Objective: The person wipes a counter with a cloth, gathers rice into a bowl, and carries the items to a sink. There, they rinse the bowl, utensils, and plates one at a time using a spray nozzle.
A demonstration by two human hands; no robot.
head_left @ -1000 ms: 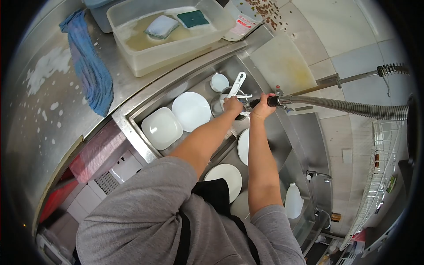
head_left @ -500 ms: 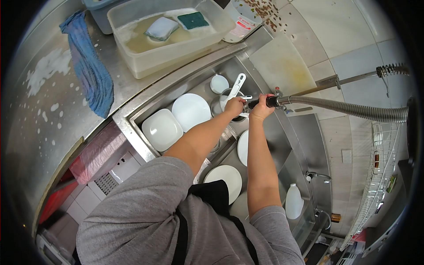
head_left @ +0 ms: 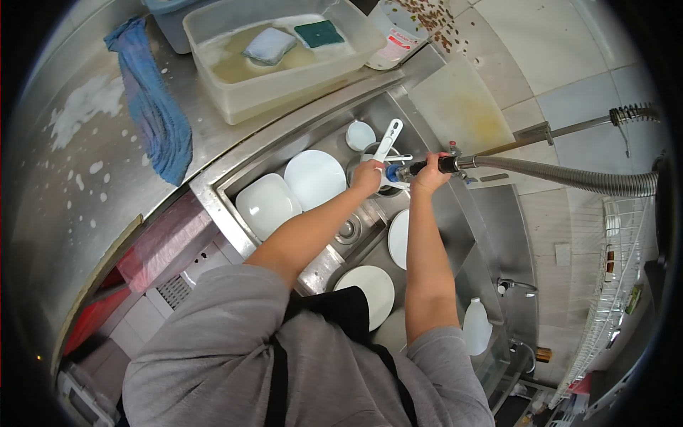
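A: Gripping the sprayer (head_left: pixel 427 167) with the right hand (head_left: pixel 431 178), left hand (head_left: pixel 368 176) holds a pot (head_left: pixel 377 171) in the sink (head_left: pixel 427 235).
B: Readable labels? Jug (head_left: pixel 395 32) print's too blurry.

No text is legible. The white container (head_left: pixel 395 35) behind the soapy tub (head_left: pixel 284 53) carries a label (head_left: pixel 400 44) with red print and smaller lines, all too small and blurred to read. No other markings are visible.
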